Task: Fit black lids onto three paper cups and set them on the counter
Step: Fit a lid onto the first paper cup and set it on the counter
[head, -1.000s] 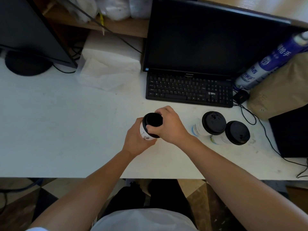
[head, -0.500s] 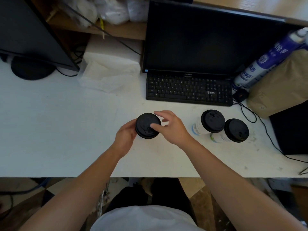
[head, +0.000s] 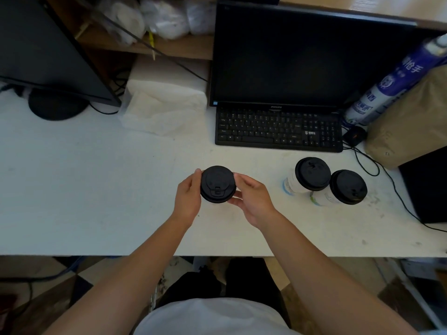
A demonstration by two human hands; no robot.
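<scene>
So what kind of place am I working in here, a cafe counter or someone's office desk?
Probably a drinks-shop service counter doubling as a till desk: a white counter with a black monitor and black keyboard, two lidded paper cups waiting, and bagged white cup stock on the shelf behind.

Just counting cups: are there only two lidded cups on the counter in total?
No, three: one lidded cup sits between both hands, and two more stand at the right.
</scene>
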